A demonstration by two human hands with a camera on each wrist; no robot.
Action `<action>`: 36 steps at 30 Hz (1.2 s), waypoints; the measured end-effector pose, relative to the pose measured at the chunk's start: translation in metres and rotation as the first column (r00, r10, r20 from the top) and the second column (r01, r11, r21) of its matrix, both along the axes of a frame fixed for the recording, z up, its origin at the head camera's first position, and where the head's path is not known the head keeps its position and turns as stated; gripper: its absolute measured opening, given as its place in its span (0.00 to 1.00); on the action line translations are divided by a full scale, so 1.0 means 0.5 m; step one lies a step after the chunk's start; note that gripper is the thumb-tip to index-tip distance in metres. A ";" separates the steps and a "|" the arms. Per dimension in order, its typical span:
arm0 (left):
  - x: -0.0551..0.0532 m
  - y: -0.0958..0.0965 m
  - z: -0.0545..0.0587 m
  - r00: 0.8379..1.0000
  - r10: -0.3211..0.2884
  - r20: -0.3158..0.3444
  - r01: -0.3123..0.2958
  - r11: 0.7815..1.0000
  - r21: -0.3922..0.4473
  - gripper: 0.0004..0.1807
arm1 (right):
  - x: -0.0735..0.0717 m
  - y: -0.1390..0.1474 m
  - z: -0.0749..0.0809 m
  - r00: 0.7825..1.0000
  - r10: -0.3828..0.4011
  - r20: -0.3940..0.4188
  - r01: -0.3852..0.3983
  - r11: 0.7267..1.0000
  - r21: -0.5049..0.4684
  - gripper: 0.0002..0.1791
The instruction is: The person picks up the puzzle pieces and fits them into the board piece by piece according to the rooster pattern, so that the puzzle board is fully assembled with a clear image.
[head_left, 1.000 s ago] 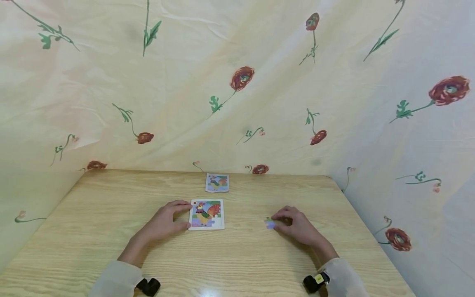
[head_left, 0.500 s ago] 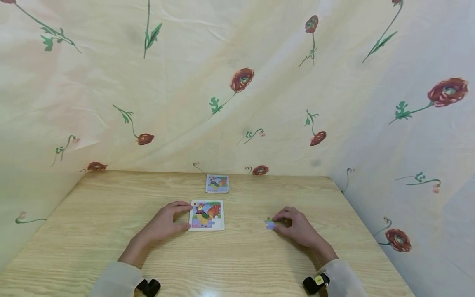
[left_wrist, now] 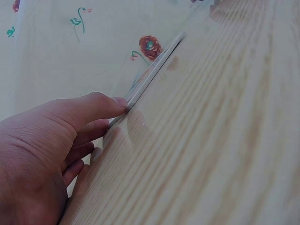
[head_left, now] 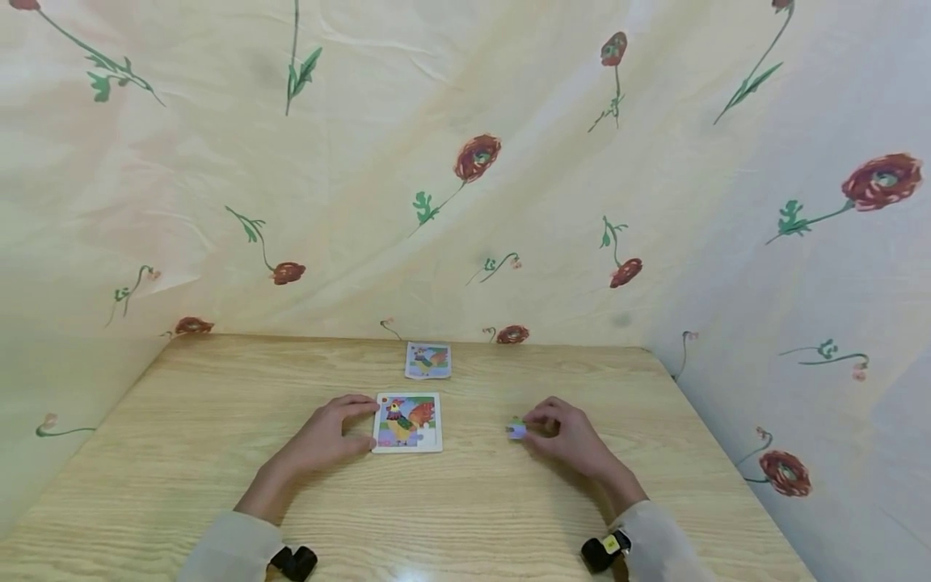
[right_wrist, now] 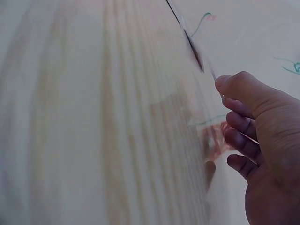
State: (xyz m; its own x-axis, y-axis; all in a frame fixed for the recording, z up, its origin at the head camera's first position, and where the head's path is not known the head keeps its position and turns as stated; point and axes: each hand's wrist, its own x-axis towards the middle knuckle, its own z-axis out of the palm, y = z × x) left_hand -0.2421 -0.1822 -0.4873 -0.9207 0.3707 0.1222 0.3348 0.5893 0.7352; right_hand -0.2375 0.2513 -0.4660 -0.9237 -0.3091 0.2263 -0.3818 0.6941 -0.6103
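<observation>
A white-framed jigsaw puzzle board (head_left: 431, 437) with a rooster picture lies flat on the table. Its lower right corner shows a bare white gap. My left hand (head_left: 320, 436) holds the board along its left edge, the thumb at the near corner and the forefinger at the far one. Seen from the left wrist, the thumb presses the thin side of the frame. To the right of the board, my right hand (head_left: 567, 440) pinches a purple and green puzzle piece (head_left: 516, 429) between thumb and forefinger. The right wrist view shows this piece nearly edge-on, over the table; the other fingers are curled.
Behind the board lies a small square card (head_left: 428, 361) with the same rooster picture. The wooden table (head_left: 465, 517) ends at a flower-printed cloth (head_left: 349, 178) at the back and on both sides. Black wrist cameras sit on both wrists.
My right hand has moved a little to the left with the puzzle piece, towards the board. The left hand and the board have stayed in place.
</observation>
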 end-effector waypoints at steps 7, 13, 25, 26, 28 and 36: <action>0.001 -0.001 0.000 1.000 -0.009 0.005 0.009 1.000 -0.006 0.32 | -0.006 -0.030 0.001 0.999 0.029 -0.029 -0.030 0.999 -0.025 0.09; 0.000 -0.003 0.001 1.000 -0.007 0.002 0.007 1.000 -0.008 0.32 | -0.013 -0.067 0.003 0.997 0.050 -0.064 -0.054 0.997 -0.054 0.10; 0.000 -0.004 0.003 1.000 -0.013 0.000 0.013 1.000 0.007 0.32 | -0.017 -0.146 0.008 0.994 0.111 -0.014 -0.112 0.990 -0.083 0.09; 0.001 -0.004 0.003 1.000 -0.014 -0.001 0.014 1.000 0.006 0.32 | -0.017 -0.151 0.008 0.994 0.111 -0.011 -0.112 0.990 -0.083 0.09; 0.001 -0.004 0.003 1.000 -0.015 -0.003 0.015 1.000 0.005 0.32 | -0.016 -0.159 0.008 0.994 0.109 0.000 -0.109 0.990 -0.085 0.09; 0.000 0.000 0.002 1.000 -0.011 0.017 0.011 1.000 0.013 0.32 | -0.014 -0.181 0.002 0.992 0.119 0.045 -0.113 0.988 -0.104 0.08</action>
State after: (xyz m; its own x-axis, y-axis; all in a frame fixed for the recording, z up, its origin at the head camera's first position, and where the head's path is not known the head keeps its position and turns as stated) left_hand -0.2423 -0.1820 -0.4862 -0.9187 0.3790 0.1112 0.3284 0.5764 0.7483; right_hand -0.2446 0.1607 -0.4648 -0.8940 -0.3928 0.2156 -0.4229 0.5806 -0.6957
